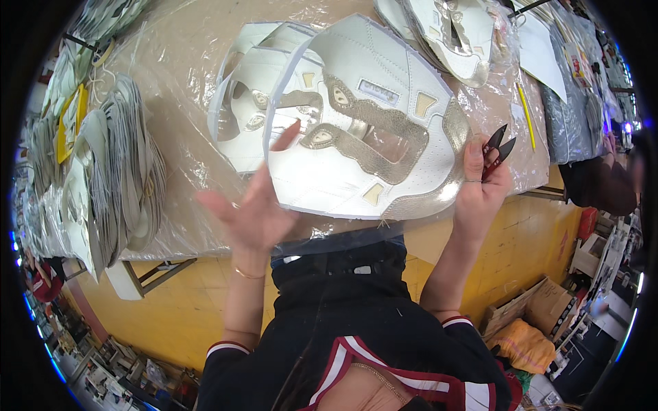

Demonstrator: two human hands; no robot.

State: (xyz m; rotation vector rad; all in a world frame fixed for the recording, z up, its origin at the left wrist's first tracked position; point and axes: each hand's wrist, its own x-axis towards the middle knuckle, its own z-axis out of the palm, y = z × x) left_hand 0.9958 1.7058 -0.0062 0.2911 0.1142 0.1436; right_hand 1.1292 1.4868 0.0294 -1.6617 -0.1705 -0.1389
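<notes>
A white shoe upper (418, 81) with metallic gold trim and small cream patches is spread before me, its right end at my right hand (484, 175). That hand is closed round thread snips (499, 152) with dark pointed blades, which point up and away. My right thumb lies against the upper's gold edge; whether it pinches it, I cannot tell. My left hand (255, 198) is slightly blurred, with fingers spread at the upper's left edge and nothing held. Behind it lie more white and gold uppers (241, 63), partly covered by the front one.
Plastic film covers the brown table (181, 51). Stacked uppers (444, 31) lie at the far right, near a yellow pencil-like stick (526, 116). Bundles of pale pieces (122, 171) hang at the left edge. Cardboard boxes (541, 305) and an orange sack (524, 346) stand on the floor, lower right.
</notes>
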